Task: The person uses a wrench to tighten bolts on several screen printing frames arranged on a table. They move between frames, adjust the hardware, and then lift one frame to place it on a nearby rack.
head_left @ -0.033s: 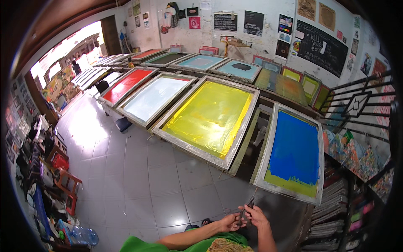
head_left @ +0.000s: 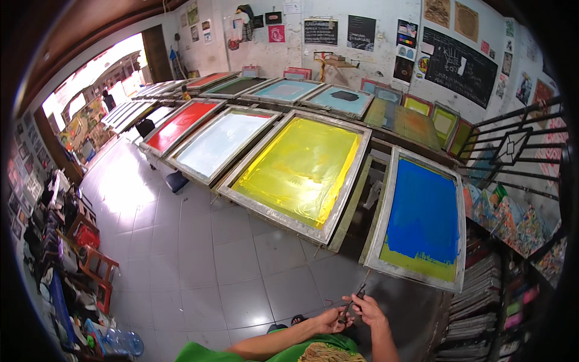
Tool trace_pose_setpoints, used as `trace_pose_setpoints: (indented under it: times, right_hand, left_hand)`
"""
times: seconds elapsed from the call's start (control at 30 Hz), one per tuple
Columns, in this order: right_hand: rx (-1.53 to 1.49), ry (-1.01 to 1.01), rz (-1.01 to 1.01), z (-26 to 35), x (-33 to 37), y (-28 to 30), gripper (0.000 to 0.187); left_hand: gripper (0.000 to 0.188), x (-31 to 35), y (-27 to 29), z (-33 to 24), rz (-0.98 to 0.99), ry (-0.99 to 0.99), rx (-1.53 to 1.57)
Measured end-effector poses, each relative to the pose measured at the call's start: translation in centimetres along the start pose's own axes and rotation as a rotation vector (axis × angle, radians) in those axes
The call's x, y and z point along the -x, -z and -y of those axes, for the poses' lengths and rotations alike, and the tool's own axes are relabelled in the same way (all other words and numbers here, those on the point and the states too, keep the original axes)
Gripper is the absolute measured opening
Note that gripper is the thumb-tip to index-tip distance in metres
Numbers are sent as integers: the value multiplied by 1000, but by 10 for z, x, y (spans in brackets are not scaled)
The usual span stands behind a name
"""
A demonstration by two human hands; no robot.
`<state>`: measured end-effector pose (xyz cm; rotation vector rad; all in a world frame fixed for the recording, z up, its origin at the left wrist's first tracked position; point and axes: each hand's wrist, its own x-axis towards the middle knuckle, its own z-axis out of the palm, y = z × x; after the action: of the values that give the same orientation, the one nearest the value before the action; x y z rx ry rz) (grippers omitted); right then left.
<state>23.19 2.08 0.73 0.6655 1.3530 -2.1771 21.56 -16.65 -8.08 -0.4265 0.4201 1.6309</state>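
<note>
My left hand and my right hand are close together at the bottom, both closed around a slim dark tool. It looks like a screwdriver, with a dark handle and a thin shaft, but the fingers cover part of it. The shaft side points up toward the near edge of a framed printing screen coated with blue ink. To its left lies a larger screen frame spread with yellow ink.
Further screens with white ink and red ink continue along the tables. A dark metal railing stands at the right. Stools and a water bottle line the left side of the tiled floor.
The dark tool has turned slightly between my fingers, and its handle shows a little more. My hands stay in nearly the same place; the whole view has shifted slightly.
</note>
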Motion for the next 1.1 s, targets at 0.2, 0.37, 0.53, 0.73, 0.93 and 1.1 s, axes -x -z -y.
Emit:
trace_pose_setpoints:
  times: [0.2, 0.37, 0.53, 0.73, 0.93, 1.1]
  right_hand:
    - [38, 120, -103, -3, -8, 0, 23]
    - [96, 81, -127, -5, -8, 16, 30]
    - [172, 93, -265, 6, -2, 12, 31]
    - [130, 5, -320, 0, -19, 22, 29]
    - [-151, 1, -162, -6, -17, 13, 16]
    - [-81, 15, -63, -4, -5, 24, 16]
  left_hand:
    - [37, 9, -8, -17, 23, 170, 103]
    - [44, 23, -10, -23, -576, -292, -464]
    - [52, 24, -58, -59, -547, -678, -834]
    - [43, -13, -98, -79, -577, -658, -1206]
    - [42, -17, -99, -79, -655, -760, -1231]
    - [40, -4, -111, -79, -600, -702, -1303]
